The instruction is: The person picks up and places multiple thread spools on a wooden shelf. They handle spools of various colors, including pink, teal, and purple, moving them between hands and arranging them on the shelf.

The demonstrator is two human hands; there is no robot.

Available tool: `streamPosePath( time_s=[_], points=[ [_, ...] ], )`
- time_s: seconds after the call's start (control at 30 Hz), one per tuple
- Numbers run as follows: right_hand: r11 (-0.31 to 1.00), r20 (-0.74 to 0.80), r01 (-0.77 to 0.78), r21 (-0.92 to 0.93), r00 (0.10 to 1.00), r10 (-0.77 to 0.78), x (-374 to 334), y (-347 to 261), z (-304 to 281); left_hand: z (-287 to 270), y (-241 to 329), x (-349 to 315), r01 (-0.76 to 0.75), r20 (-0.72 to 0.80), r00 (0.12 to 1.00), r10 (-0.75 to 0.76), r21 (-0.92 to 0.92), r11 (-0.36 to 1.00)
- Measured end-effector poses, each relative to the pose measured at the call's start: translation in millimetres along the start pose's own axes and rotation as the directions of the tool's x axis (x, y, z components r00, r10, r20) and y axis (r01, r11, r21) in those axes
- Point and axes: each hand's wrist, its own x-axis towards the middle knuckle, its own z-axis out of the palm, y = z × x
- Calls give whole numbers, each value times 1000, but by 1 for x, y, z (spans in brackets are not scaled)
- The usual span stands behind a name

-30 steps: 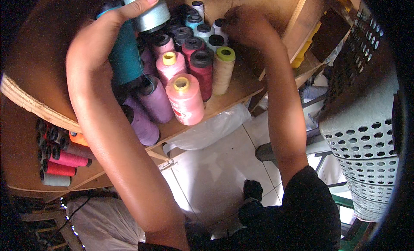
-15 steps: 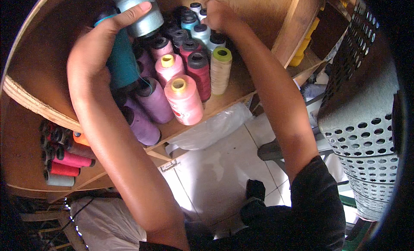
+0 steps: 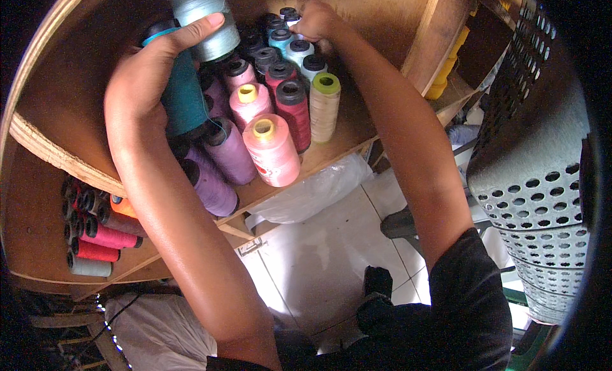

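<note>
My left hand (image 3: 137, 77) is wrapped around a teal thread spool (image 3: 185, 93) with a loose strand hanging from it. Its thumb presses across a large light blue thread spool (image 3: 205, 23), so both are in that hand. At the back of the shelf, my right hand (image 3: 319, 21) has its fingers curled against a small pale thread spool (image 3: 293, 20); its fingertips are partly hidden. Between my arms stand a pink spool (image 3: 273, 157), a dark red spool (image 3: 293, 112), a beige spool (image 3: 325, 112) and a purple spool (image 3: 229, 151), among several others.
A wooden shelf edge (image 3: 64, 154) curves at left. Below it lie red and grey spools (image 3: 95, 250). A wooden upright (image 3: 424, 45) divides the shelf, with yellow spools (image 3: 449, 65) beyond. Perforated grey metal (image 3: 535, 199) stands at right. A plastic bag (image 3: 312, 189) hangs over the tiled floor (image 3: 319, 256).
My right hand has shifted slightly left and down among the back spools. My left hand keeps its hold on the teal and light blue spools, and the view has moved slightly.
</note>
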Motion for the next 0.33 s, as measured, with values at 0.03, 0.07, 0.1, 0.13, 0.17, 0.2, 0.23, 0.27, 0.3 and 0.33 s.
streamPosePath(
  time_s=[0.03,0.07,0.1,0.13,0.17,0.2,0.23,0.27,0.3,0.33],
  points=[
    [996,94,-71,45,993,67,-6,-3,-5,0,-3,4,11,19,1000,-11,9,1000],
    [981,96,-116,154,990,102,-14,-5,-9,1,-7,9,0,36,999,-1,5,1000],
    [953,98,-148,265,987,126,-35,-20,-21,-3,-7,11,-14,41,999,14,4,1000],
    [912,98,-185,365,982,160,-53,-27,-31,-3,-7,12,-31,57,998,32,-6,999],
    [969,20,-46,244,999,42,-67,-15,-32,3,-5,11,-16,72,997,18,-29,999],
    [987,-36,108,122,994,-104,-78,-2,-29,3,-1,6,3,68,998,0,-40,999],
    [974,-83,122,192,991,-108,-91,0,-21,5,-1,4,25,69,997,-21,-51,998],
    [956,-134,145,255,984,-113,-102,3,-17,6,-3,6,12,74,997,-11,-18,1000],
    [860,-157,51,507,987,34,-119,-4,-11,2,-3,8,0,77,997,-1,16,1000],
    [859,-154,48,510,987,36,-122,-5,-12,-3,-5,13,-13,82,997,9,50,999]
  ],
)
